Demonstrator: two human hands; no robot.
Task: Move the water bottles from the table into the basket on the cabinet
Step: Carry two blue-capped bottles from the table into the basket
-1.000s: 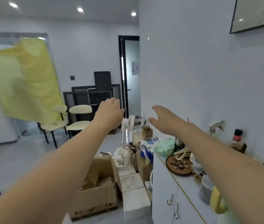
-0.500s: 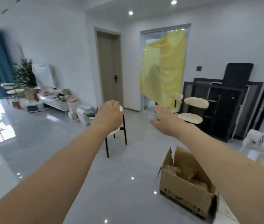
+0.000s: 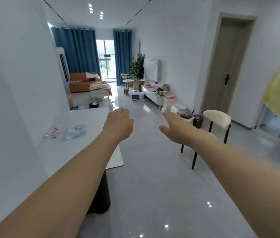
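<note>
Clear plastic water bottles [image 3: 75,132] lie on their sides on the white table [image 3: 84,152] at the left, one with a red and white label [image 3: 53,132]. My left hand [image 3: 118,123] hovers over the table's right part, fingers relaxed, holding nothing, to the right of the bottles. My right hand [image 3: 176,127] is stretched out over the floor, fingers straight and empty. The basket and the cabinet are out of view.
A white wall runs along the table's left side. A cream chair with black legs [image 3: 216,122] stands at the right, near a small bin [image 3: 198,120] and a door [image 3: 225,69]. A glossy grey floor runs ahead to a sofa and a low TV bench.
My view has swung left, from the cluttered cabinet, past the yellow sheet and cardboard box, to the table with the bottles. Both arms stayed stretched out and empty.
</note>
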